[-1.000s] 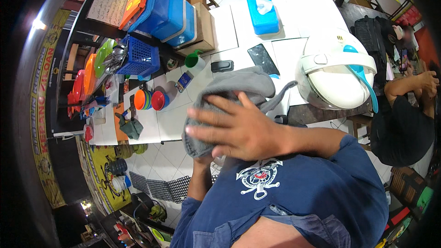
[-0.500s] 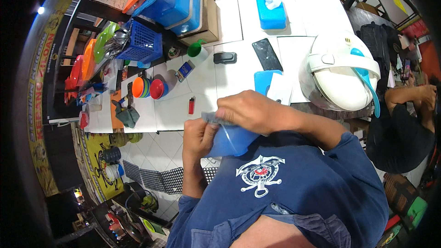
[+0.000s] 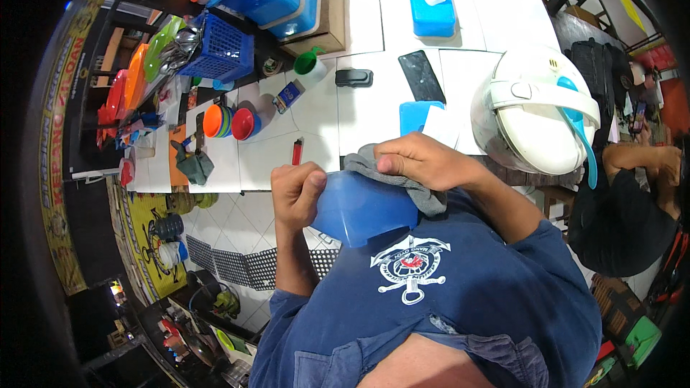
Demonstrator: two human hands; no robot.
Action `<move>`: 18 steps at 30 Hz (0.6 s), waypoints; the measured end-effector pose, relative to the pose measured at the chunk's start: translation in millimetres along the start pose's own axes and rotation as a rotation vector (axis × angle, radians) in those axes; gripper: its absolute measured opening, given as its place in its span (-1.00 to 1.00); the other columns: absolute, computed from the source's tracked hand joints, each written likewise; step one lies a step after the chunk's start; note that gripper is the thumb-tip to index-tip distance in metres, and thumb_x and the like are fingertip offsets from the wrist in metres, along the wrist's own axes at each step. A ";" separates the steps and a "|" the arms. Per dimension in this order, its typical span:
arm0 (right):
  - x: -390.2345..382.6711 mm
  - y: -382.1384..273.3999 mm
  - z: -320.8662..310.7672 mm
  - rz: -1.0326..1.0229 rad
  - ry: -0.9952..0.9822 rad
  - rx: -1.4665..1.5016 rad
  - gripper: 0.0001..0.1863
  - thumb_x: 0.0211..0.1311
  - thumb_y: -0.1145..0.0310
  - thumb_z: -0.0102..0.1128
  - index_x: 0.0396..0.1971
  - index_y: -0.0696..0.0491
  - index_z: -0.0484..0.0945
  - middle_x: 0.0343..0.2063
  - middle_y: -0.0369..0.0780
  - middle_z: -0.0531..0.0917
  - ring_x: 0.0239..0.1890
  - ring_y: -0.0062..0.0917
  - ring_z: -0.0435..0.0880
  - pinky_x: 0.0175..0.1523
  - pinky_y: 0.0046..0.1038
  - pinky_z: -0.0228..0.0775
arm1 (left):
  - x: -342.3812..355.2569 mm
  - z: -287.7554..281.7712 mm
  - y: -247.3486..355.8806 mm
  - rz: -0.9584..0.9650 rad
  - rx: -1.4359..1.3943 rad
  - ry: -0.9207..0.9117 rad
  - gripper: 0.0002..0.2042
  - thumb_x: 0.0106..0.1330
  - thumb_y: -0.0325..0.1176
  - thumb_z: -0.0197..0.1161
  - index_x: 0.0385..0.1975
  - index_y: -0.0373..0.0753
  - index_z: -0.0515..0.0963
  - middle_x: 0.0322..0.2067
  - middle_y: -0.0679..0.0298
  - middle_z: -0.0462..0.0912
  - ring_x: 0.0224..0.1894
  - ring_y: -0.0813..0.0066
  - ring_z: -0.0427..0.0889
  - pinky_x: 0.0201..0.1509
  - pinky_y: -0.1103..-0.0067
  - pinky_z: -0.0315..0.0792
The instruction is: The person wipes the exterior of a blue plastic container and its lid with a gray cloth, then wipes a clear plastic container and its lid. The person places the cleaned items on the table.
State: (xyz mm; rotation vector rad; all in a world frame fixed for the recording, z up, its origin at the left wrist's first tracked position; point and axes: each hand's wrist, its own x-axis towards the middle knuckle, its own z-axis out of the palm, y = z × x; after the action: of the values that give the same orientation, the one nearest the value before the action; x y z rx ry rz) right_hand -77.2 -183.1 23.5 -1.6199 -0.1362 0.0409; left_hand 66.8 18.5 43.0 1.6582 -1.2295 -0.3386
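The person's left hand (image 3: pixel 297 192) is curled in a firm grasp on the left edge of a translucent blue plastic container (image 3: pixel 359 208), thumb bent against the fingers. The right hand (image 3: pixel 424 162) is clenched around a bunched grey fabric cloth (image 3: pixel 431 202), which lies over the container's right edge and hangs down beside it. The container is held in front of the navy shirt (image 3: pixel 474 280), off the near edge of the long white tabletop (image 3: pixel 287 136). Just beyond the left hand lies a red lighter (image 3: pixel 297 151); farther back stand a round red cup (image 3: pixel 245 123), a stack of orange-topped cups (image 3: pixel 218 121) and a green-and-white mug (image 3: pixel 309 66). A black smartphone (image 3: pixel 422 77) lies near the middle, with a bright blue tissue box (image 3: pixel 433 16) behind it. To the right stands a big rounded white lidded vessel (image 3: pixel 535 118), a turquoise plastic ladle (image 3: pixel 576 126) against it. At left, a blue slatted plastic basket (image 3: pixel 226 50) holds metal cutlery (image 3: pixel 178 49). Black perforated mats (image 3: pixel 255 267) lie on the pale tiled floor (image 3: pixel 237 226), and another person in a black shirt (image 3: pixel 632 223) is at the far right.
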 end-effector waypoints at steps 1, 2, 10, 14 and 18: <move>3.9 -2.9 -2.0 -0.001 0.000 -0.005 -0.60 0.41 0.13 -0.08 -0.43 0.20 0.43 -0.58 -0.09 0.46 -0.51 -0.34 0.40 -0.32 -0.34 0.27 | 1.1 0.4 -1.3 -0.026 0.014 -0.037 -0.60 0.34 -0.27 0.10 -0.74 -0.35 0.35 -0.82 0.25 0.26 -0.79 0.49 0.24 -0.67 0.55 0.10; 6.3 -9.1 -2.9 0.001 0.008 -0.013 -0.58 0.40 0.12 -0.07 -0.40 0.21 0.48 -0.55 -0.03 0.52 -0.49 -0.24 0.46 -0.28 -0.31 0.31 | 3.6 2.3 -1.0 -0.066 0.026 -0.086 -0.59 0.36 -0.23 0.09 -0.71 -0.35 0.35 -0.81 0.25 0.25 -0.77 0.52 0.24 -0.65 0.55 0.11; 35.1 -56.3 -1.8 -0.075 0.062 -0.190 -0.57 0.39 0.08 -0.05 -0.36 0.20 0.52 -0.48 0.01 0.58 -0.35 -0.13 0.57 -0.24 -0.23 0.34 | -7.0 -12.7 -43.4 0.010 -0.267 0.369 -0.58 0.40 -0.22 0.08 -0.70 -0.33 0.37 -0.72 0.35 0.33 -0.69 0.60 0.28 -0.62 0.59 0.15; 29.9 -38.3 -10.4 -0.072 0.059 -0.068 -0.60 0.40 0.10 -0.04 -0.34 0.18 0.54 -0.52 -0.04 0.57 -0.43 -0.25 0.58 -0.26 -0.30 0.37 | -13.7 -23.1 -39.8 -0.075 -0.628 0.454 -0.54 0.44 -0.14 0.03 -0.68 -0.34 0.36 -0.70 0.35 0.37 -0.69 0.63 0.30 -0.64 0.62 0.25; 39.8 -12.2 3.0 -0.141 0.252 0.109 -0.60 0.41 0.13 -0.05 -0.27 0.21 0.55 -0.49 -0.07 0.59 -0.48 -0.35 0.55 -0.30 -0.35 0.36 | -2.9 -16.2 -60.7 -0.129 -0.383 0.450 -0.61 0.46 -0.18 -0.02 -0.63 -0.26 0.36 -0.68 0.42 0.33 -0.63 0.70 0.31 -0.57 0.73 0.24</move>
State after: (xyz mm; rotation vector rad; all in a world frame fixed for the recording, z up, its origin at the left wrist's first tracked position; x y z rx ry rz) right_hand -38.8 -175.1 37.8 -1.4899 -0.0521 -0.2589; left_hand 110.7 28.6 -0.8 1.3833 -0.6749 -0.2430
